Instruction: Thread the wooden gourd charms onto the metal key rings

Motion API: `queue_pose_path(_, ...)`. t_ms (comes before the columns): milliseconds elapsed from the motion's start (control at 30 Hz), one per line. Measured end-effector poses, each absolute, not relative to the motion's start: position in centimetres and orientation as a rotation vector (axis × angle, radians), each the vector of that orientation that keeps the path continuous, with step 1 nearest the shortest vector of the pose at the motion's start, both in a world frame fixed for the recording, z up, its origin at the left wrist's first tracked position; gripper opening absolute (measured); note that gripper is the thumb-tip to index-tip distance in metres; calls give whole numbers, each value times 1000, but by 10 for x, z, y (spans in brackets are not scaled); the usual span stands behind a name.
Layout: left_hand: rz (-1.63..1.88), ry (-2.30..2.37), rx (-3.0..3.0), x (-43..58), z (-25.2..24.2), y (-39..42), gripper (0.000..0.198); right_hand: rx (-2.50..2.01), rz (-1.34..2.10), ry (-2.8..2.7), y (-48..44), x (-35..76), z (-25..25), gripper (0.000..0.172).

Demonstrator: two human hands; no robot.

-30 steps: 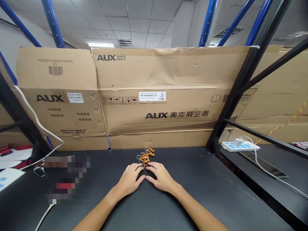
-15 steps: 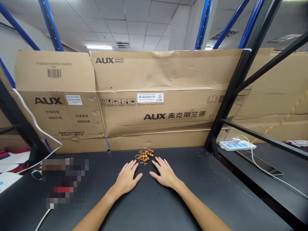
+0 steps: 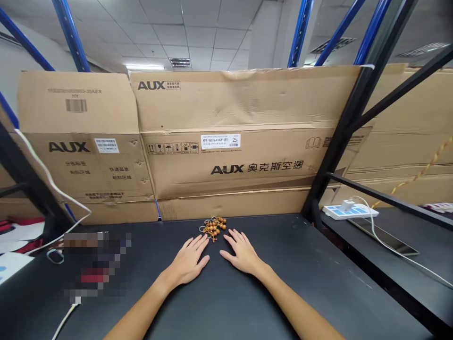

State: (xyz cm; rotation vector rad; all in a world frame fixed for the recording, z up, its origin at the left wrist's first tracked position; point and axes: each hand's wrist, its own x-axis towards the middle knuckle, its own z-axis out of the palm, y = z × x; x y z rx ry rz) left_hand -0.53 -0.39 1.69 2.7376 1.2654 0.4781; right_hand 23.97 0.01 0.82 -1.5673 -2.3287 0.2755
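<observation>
Several small gourd-shaped wooden keychains (image 3: 213, 227) with metal rings lie in a cluster on the black tabletop (image 3: 219, 302), near its back edge. My left hand (image 3: 191, 259) rests flat on the table just in front and to the left of them, fingers stretched out, the fingertips close to the rings. To the right of the cluster, my right hand (image 3: 239, 251) lies palm down with its fingers spread. Neither hand holds anything.
Cardboard panels (image 3: 226, 108) stand upright behind the table. At the left are a white cable (image 3: 46, 167) and a pixelated patch. Right of the black rack post (image 3: 334, 146), a power strip (image 3: 348, 210) and a dark flat tablet-like device (image 3: 385, 236) lie on another surface.
My left hand's fingers have shifted slightly right and nearer the keychains. My right hand stays about where it was. The view has tilted a little.
</observation>
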Motion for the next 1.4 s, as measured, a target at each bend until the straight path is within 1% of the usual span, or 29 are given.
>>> queue_pose_path(100,541,1240,2735,-5,21,-6,50,-1546,264,-2308,1,241,6,65)
queue_pose_path(167,609,1207,2715,-4,23,-9,47,-1493,238,-2278,0,240,5,59)
queue_pose_path(267,667,1148,2687,0,25,-13,37,-1303,202,-2256,-3,236,6,46)
queue_pose_path(333,694,1085,2675,3,26,-16,27,-1181,186,-2277,-6,232,7,42)
queue_pose_path(500,776,1003,2636,13,28,-23,10,-1111,162,-2316,-13,223,11,28)
queue_pose_path(567,786,1053,2631,14,28,-24,8,-1107,180,-2317,-14,222,13,21)
queue_pose_path(633,794,1121,2620,15,28,-24,12,-1093,192,-2319,-15,222,15,14)
queue_pose_path(733,809,1175,2613,14,27,-23,12,-1050,204,-2329,-16,220,15,7)
queue_pose_path(833,796,1151,2631,14,26,-22,7,-1033,195,-2339,-15,218,11,4)
queue_pose_path(1000,783,1120,2623,14,28,-22,11,-1138,166,-2284,-12,218,8,3)
queue_pose_path(1200,865,1137,2606,14,24,-22,6,-1004,303,-2290,-16,216,10,3)
queue_pose_path(1267,854,1118,2626,13,23,-21,9,-1007,302,-2287,-15,215,8,4)
queue_pose_path(1400,842,1101,2637,14,25,-21,13,-1178,178,-2243,-11,218,6,5)
